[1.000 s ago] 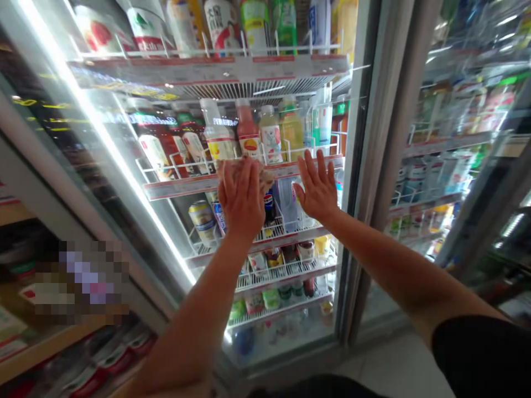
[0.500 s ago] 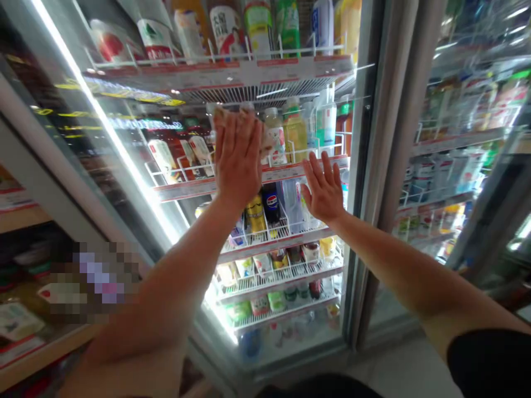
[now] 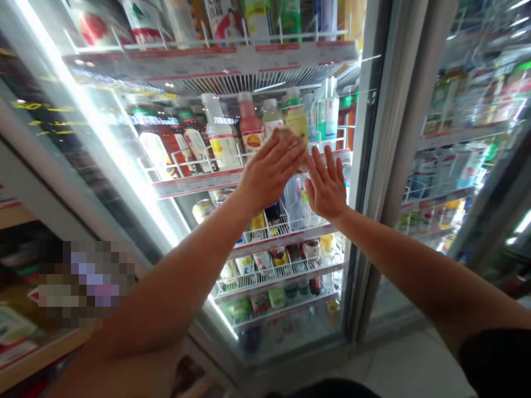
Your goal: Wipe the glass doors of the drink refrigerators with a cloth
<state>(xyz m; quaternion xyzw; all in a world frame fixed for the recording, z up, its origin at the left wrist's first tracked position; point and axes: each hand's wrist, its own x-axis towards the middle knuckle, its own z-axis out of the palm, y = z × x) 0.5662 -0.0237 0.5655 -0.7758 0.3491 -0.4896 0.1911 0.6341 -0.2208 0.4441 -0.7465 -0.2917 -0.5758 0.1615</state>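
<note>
The glass door (image 3: 302,337) of a lit drinks fridge stands before me. My left hand (image 3: 269,171) lies flat against the pane, with a crumpled, pale brownish cloth (image 3: 288,135) pressed under its fingers; most of the cloth is hidden. Just to the right, my right hand (image 3: 327,185) rests on the same pane, fingers spread and nothing in it. The fingertips of the two hands are close together. Behind the glass, near my left hand, stand a pink-red bottle (image 3: 250,119) and a yellow bottle (image 3: 295,117).
Wire shelves (image 3: 286,241) inside the fridge carry bottles, cans and cups. A metal door frame (image 3: 390,110) runs down the right side, with another glass-fronted fridge beyond. At the lower left is a wooden shelf edge (image 3: 41,359) with goods; part there is pixelated.
My left hand has slid right and slightly down across the glass with the cloth, uncovering the pink-red bottle. My right hand stays at nearly the same place.
</note>
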